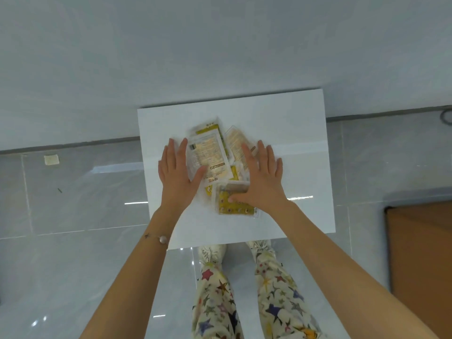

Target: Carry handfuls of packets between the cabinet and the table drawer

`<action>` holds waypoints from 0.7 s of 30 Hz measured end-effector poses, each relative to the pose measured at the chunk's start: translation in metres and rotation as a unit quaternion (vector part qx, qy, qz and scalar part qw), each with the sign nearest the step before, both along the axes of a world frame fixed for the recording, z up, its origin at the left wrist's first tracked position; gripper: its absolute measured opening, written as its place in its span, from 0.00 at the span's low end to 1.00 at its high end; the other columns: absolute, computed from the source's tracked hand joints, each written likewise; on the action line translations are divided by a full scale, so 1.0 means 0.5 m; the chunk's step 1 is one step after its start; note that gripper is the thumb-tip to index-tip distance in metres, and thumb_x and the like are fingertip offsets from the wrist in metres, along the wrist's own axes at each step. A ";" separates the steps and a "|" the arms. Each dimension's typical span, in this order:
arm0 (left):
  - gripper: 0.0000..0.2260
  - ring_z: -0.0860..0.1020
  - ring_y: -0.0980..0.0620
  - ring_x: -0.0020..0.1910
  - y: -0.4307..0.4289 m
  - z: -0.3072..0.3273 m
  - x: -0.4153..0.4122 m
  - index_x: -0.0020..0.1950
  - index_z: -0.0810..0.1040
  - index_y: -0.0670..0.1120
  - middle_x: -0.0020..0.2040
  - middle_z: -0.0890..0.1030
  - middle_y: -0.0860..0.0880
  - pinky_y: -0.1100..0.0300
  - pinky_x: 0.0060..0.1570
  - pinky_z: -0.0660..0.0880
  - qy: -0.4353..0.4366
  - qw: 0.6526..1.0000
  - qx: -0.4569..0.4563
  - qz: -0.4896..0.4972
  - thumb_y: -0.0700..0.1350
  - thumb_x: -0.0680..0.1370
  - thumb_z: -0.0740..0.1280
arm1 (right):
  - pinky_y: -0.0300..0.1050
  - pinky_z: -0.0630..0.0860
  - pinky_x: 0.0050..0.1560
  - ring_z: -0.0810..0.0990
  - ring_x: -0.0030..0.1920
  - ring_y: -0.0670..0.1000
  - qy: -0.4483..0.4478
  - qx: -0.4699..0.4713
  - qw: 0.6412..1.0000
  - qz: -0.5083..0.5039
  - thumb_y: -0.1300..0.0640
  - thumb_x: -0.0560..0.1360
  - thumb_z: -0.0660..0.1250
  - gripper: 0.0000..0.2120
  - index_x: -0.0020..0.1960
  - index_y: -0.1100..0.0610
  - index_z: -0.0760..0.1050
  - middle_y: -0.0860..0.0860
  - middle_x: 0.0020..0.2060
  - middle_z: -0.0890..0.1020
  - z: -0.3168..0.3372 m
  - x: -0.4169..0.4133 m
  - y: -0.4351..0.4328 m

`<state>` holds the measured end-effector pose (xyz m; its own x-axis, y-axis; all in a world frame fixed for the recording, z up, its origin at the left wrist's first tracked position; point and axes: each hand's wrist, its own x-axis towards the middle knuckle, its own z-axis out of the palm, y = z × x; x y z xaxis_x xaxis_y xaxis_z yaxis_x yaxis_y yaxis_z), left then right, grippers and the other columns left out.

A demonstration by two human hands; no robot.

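A loose pile of several yellow and clear plastic packets (pixel 211 156) lies on a small white table (pixel 293 133). My left hand (pixel 177 172) lies flat with straight fingers at the pile's left side, its thumb touching a large clear packet. My right hand (pixel 260 174) lies flat on the pile's right side, fingers straight, thumb pressing a yellow dotted packet (pixel 234 206) at the near edge. Neither hand grips anything. Some packets are hidden under the hands.
The table stands against a pale wall (pixel 220 45) on a glossy grey tiled floor (pixel 73 204). A brown cardboard box (pixel 420 260) sits at the right. My legs in star-print trousers (pixel 217 294) stand below the table's near edge.
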<state>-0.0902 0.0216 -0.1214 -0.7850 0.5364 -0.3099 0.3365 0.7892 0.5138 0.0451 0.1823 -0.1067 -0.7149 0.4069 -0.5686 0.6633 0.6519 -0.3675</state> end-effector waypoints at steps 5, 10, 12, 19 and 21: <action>0.40 0.44 0.45 0.78 0.056 0.001 -0.045 0.79 0.48 0.51 0.79 0.48 0.47 0.44 0.74 0.44 -0.025 0.996 -0.001 -0.085 0.60 0.74 0.66 | 0.62 0.49 0.75 0.50 0.77 0.58 0.055 0.040 0.996 -0.050 0.33 0.60 0.74 0.59 0.79 0.50 0.43 0.52 0.76 0.55 -0.010 0.002 -0.003; 0.40 0.45 0.48 0.78 0.060 0.009 -0.044 0.79 0.47 0.51 0.77 0.56 0.52 0.43 0.73 0.43 -0.049 0.993 -0.021 -0.107 0.52 0.75 0.70 | 0.51 0.61 0.64 0.67 0.66 0.55 0.093 0.048 0.992 -0.064 0.42 0.64 0.76 0.51 0.78 0.54 0.52 0.53 0.67 0.69 -0.018 0.006 -0.027; 0.40 0.48 0.49 0.78 0.049 0.011 -0.034 0.78 0.50 0.51 0.76 0.60 0.52 0.45 0.74 0.45 -0.048 0.990 -0.015 -0.130 0.52 0.74 0.70 | 0.48 0.60 0.61 0.67 0.64 0.54 0.082 0.005 0.993 -0.087 0.46 0.67 0.74 0.47 0.78 0.53 0.52 0.52 0.66 0.69 -0.018 0.005 -0.032; 0.41 0.61 0.45 0.68 0.008 0.022 -0.004 0.79 0.50 0.48 0.66 0.67 0.47 0.52 0.70 0.54 -0.006 0.981 -0.070 -0.180 0.57 0.73 0.69 | 0.46 0.60 0.60 0.72 0.62 0.52 0.088 -0.074 0.980 -0.163 0.52 0.69 0.73 0.36 0.72 0.54 0.62 0.50 0.62 0.75 -0.021 0.013 -0.050; 0.43 0.62 0.45 0.66 0.006 0.028 -0.003 0.79 0.47 0.48 0.65 0.67 0.47 0.53 0.69 0.53 -0.018 0.973 -0.106 -0.204 0.59 0.73 0.68 | 0.44 0.60 0.57 0.74 0.59 0.52 0.088 -0.075 0.983 -0.146 0.53 0.70 0.72 0.28 0.67 0.55 0.68 0.50 0.57 0.77 -0.019 0.017 -0.055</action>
<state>-0.0916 0.0245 -0.1074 -0.5069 0.7223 -0.4704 0.6287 0.6831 0.3716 0.0535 0.1548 -0.1163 -0.6726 0.5301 -0.5164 0.7319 0.3735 -0.5699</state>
